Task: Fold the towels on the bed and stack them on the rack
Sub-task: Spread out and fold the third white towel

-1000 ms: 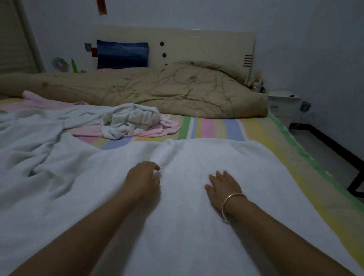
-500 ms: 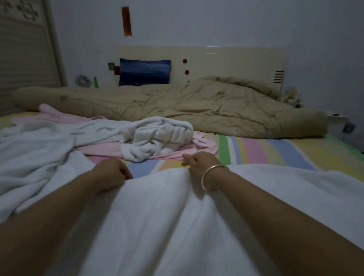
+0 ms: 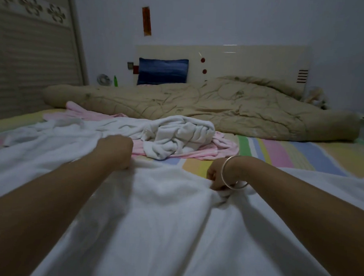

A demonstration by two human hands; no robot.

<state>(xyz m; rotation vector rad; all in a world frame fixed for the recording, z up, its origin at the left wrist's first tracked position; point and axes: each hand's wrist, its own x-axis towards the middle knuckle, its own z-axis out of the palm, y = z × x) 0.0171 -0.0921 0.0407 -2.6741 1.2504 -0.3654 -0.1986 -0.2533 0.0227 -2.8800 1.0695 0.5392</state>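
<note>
A large white towel (image 3: 163,220) lies spread over the near part of the striped bed (image 3: 280,154). My left hand (image 3: 117,150) grips its far edge with curled fingers. My right hand (image 3: 217,177), with a silver bangle on the wrist, pinches the same far edge further right, and the cloth bunches under it. Beyond my hands a crumpled white towel (image 3: 177,137) lies on top of a pink towel (image 3: 218,147). More white cloth (image 3: 52,132) trails off to the left. The rack is not in view.
A beige quilt (image 3: 220,110) lies across the head of the bed below the cream headboard (image 3: 243,61) and a blue pillow (image 3: 163,71). A wardrobe (image 3: 30,58) stands on the left. A small fan and a green bottle (image 3: 116,80) stand beside the headboard.
Both hands went from lying on the middle of the white towel to its far edge and took hold of it. My right hand has drawn the edge slightly towards me, and the view has risen.
</note>
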